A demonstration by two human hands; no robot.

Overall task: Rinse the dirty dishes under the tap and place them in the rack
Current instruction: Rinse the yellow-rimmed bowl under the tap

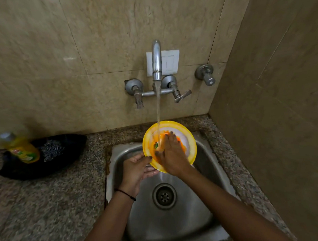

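Left hand [138,168] above the sink [203,218], fingers curled beneath the rim of the yellow plate [189,137], thumb on top; right hand [172,156] flat on its face, fingers straight, together, under the tap [157,55] stream.

Nothing legible – the label [18,152] on the yellow bottle [30,149] is blurred.

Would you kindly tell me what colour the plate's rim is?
Yellow rim on the plate, clearest in the head view.
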